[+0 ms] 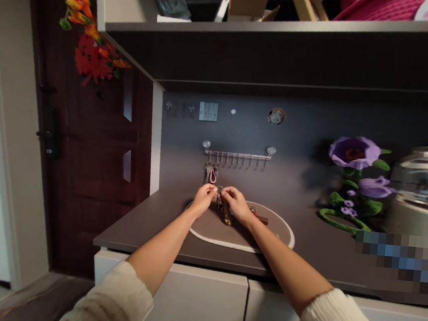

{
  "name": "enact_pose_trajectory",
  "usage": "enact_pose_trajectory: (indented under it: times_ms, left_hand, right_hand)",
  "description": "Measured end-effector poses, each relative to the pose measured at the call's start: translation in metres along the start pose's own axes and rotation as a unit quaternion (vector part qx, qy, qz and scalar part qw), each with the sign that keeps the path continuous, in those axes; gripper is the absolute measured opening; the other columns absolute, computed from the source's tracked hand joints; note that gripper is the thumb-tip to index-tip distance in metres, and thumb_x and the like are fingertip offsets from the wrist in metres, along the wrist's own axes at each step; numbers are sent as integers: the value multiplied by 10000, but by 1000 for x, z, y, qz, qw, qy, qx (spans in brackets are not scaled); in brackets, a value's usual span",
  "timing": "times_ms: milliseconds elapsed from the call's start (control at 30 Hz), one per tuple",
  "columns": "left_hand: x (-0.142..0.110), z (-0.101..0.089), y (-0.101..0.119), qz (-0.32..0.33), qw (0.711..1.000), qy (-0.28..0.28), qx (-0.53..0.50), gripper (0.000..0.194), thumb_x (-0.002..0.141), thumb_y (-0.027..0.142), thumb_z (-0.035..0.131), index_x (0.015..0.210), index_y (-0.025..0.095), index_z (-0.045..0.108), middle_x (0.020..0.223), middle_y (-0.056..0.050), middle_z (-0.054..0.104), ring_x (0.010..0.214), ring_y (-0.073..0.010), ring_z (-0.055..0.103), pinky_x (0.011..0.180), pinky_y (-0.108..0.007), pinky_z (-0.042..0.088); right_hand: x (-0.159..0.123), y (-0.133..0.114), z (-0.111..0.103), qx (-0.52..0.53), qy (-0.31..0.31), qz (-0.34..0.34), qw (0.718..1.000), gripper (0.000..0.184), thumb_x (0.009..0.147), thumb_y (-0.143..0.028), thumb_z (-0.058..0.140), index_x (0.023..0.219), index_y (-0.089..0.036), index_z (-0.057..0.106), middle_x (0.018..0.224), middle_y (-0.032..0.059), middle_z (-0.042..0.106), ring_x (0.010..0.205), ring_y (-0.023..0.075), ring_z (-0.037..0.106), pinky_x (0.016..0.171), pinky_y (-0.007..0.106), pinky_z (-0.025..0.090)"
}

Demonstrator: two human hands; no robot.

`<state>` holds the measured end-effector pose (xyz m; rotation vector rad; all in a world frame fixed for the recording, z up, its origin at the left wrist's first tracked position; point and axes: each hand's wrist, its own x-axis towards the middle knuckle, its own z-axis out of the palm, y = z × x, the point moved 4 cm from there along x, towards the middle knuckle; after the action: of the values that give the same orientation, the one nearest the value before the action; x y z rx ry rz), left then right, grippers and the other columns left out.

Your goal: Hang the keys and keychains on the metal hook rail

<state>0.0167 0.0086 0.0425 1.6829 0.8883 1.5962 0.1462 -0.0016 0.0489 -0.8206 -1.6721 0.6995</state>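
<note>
Both my left hand (203, 198) and my right hand (235, 203) pinch a bunch of keys on a metal ring (219, 189), one from each side. The keys (225, 214) dangle below the ring, with a longer brownish piece among them. Under my hands lies an oval brown mat (237, 235) with a pale rim. Behind my right hand, a small red item (253, 211) and a brown strip (263, 220) rest on the mat, partly covered. Just above my left hand, other keys with a pink loop (213, 175) hang from the hook rail.
A hook rail (239, 155) is fixed to the dark back wall. Overhead juts a shelf (283, 51) holding boxes and a pink item. To the right stand purple flowers (357, 153) and a cream appliance (419, 208). A dark red door (85, 179) is at left.
</note>
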Motion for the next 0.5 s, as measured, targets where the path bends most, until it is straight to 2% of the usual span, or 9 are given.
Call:
enact_pose_trajectory:
  times_ms: [167, 300, 500]
  left_hand:
    - [0, -4, 0, 19, 999, 42, 28, 158, 808, 316, 450, 800, 166, 499, 696, -8, 560, 671, -118, 551, 685, -246, 429]
    - [-1, -8, -4, 34, 988, 70, 136, 226, 819, 360, 417, 711, 177, 494, 629, 1, 540, 611, -129, 515, 632, -251, 387]
    - [-4, -6, -9, 67, 951, 62, 296, 285, 851, 340, 379, 648, 189, 510, 615, -22, 549, 618, -149, 505, 625, -260, 335]
  right_hand:
    - [8, -2, -2, 44, 18, 22, 999, 272, 673, -453, 564, 734, -193, 511, 621, -24, 510, 549, 101, 457, 554, 244, 394]
    - [24, -5, -8, 71, 42, 26, 996, 272, 648, -423, 583, 744, -176, 518, 634, -13, 539, 579, 104, 486, 571, 242, 408]
    - [60, -10, -13, 50, 85, 21, 995, 258, 640, -403, 574, 700, -156, 530, 596, -20, 540, 545, 89, 479, 562, 229, 404]
